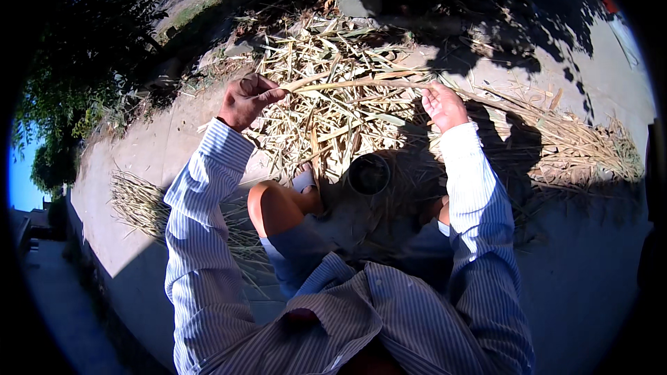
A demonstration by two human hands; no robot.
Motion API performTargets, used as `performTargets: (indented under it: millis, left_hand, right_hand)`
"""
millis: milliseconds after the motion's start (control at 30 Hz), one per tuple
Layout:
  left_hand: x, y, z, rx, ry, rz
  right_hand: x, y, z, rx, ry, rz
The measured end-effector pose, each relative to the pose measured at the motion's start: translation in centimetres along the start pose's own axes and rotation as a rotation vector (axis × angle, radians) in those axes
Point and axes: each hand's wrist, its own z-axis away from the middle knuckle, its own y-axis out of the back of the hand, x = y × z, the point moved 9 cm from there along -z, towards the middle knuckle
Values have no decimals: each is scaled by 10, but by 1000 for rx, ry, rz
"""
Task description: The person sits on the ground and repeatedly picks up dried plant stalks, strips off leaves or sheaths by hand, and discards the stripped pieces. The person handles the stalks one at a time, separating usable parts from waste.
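A long dry plant stalk (361, 83) stretches sideways between my two hands, above a heap of straw-coloured leaf strips (313, 125). My left hand (250, 99) pinches its left end, where a pale strip of leaf or husk also shows at the fingers. Around the stalk farther right, the fingers of my right hand (445, 105) are closed. Past that hand, thin stalks run on toward a bundle of dry stalks (583, 149) lying at the right; whether the held stalk continues among them I cannot tell.
A dark round container (369, 173) stands between my feet, at the heap's near edge. Another bundle of cut stalks (139, 205) lies on the left. A stone block (358, 1) sits beyond the heap, with leafy branches (90, 62) at the far left.
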Motion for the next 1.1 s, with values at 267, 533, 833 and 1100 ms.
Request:
performTargets:
  millis: [267,533,833,1100]
  left_hand:
    - [7,36,-7,281,6,132]
    - [25,200,28,605,-108,-180]
    - [63,51,-19,156,-250,-1283]
    - [85,-88,-57,41,-574,-913]
  right_hand:
    - [6,-19,0,-52,11,-79]
    - [-14,1,-23,-13,48,-90]
    - [-18,-10,-23,-50,67,-29]
    - [-22,-51,20,-130,110,184]
